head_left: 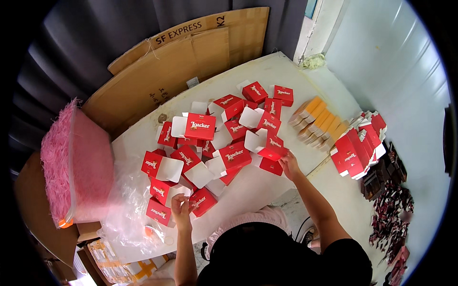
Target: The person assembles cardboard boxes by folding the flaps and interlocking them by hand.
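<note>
Many small red cardboard boxes with white flaps lie heaped across the white table. At the heap's right side my right hand (288, 165) grips the lower right corner of a red box (273, 146), whose white flaps stand out to its left. My left hand (181, 210) is at the near edge of the heap, its fingers loosely bent and apart, with nothing visible between them. Its fingertips are beside a red box (204, 202) on the right and close to another red box (159, 211) on the left. Whether they touch either is unclear.
Stacks of yellow-and-beige flat pieces (318, 123) stand on the right, beside a pile of flattened red boxes (355, 152). Beyond lie many small dark wrapped packets (391, 214). A bag of pink shredded filler (81, 162), clear plastic (129, 209) and brown cardboard sheets (191, 57) border the table.
</note>
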